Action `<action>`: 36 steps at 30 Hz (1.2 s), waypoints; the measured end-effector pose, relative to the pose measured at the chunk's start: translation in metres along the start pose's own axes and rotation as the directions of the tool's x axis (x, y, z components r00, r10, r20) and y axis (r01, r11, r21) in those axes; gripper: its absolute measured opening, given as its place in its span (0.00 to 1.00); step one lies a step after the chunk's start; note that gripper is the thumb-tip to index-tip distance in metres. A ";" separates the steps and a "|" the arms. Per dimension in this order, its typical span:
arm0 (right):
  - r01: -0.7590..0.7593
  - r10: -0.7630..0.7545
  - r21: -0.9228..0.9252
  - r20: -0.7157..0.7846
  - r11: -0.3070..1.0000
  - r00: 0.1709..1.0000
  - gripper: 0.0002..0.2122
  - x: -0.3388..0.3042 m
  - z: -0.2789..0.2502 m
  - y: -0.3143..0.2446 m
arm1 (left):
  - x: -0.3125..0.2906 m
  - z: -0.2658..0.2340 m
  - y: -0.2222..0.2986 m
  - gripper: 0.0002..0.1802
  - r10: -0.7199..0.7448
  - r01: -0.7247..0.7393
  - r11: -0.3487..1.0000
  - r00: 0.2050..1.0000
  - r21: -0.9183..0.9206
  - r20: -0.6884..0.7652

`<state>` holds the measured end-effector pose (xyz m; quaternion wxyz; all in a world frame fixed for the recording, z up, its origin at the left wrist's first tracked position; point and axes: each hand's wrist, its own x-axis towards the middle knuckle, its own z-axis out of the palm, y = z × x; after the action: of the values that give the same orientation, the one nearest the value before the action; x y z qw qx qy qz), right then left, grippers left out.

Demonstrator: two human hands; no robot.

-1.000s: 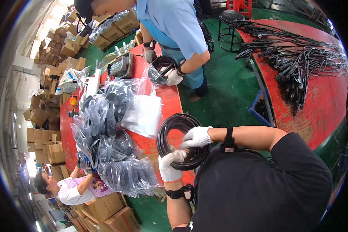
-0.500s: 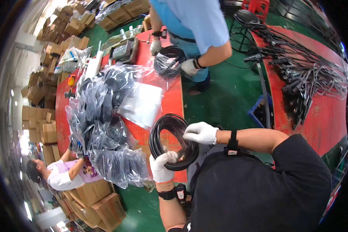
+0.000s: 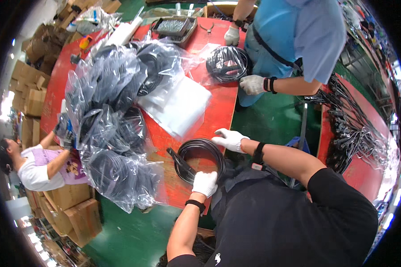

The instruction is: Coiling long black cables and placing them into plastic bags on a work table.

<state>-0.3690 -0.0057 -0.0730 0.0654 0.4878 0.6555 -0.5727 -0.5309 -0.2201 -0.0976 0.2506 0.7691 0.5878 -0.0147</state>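
A coil of black cable [image 3: 222, 159] lies flat on the near edge of the red table, with a thick black connector end [image 3: 181, 161] across its left side. My left hand [image 3: 205, 183], in a white knit glove, is closed on the near part of the coil. Beside the coil's far right edge is my right hand [image 3: 228, 139], also gloved, its fingers stretched out and holding nothing. Beyond the coil lies a stack of clear plastic bags [image 3: 178, 107]. To the left, several bagged black cable coils [image 3: 111, 171] are heaped.
Across the red table [image 3: 223, 107], a co-worker in blue [image 3: 276, 44] handles a bagged coil [image 3: 227, 64]. Another person [image 3: 44, 164] works at the left edge. Pliers [image 3: 206, 28] and a parts tray [image 3: 173, 27] lie at the back. A second table [image 3: 370, 155] holds loose cables.
The coil has gone from being held up and tilted in both hands to lying on the table. My right hand has let go of it. The view has shifted.
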 end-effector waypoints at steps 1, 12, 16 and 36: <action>0.040 -0.038 -0.118 0.017 0.992 0.999 0.39 0.009 0.008 -0.003 | 0.000 0.014 -0.006 0.09 0.014 -0.013 1.000 1.000 -0.025 0.014; 0.197 -0.269 -0.686 0.002 0.700 0.963 0.31 0.031 0.058 -0.049 | -0.009 -0.078 -0.025 0.27 -0.456 0.406 0.880 0.571 -0.249 -0.683; 0.234 -0.301 -0.731 0.041 0.641 0.953 0.27 0.051 0.073 -0.050 | 0.032 -0.080 -0.066 0.41 -0.902 0.665 0.395 0.410 -0.633 -0.133; 0.316 -0.358 -0.701 0.092 0.639 0.929 0.23 0.060 0.060 -0.044 | 0.039 -0.018 -0.105 0.43 -0.564 0.318 0.801 0.685 -0.508 -0.461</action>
<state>-0.4598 -0.0149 -0.1012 0.1207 0.3101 0.9046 -0.2665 -0.6198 -0.1587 -0.1326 0.1898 0.4999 0.7969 0.2811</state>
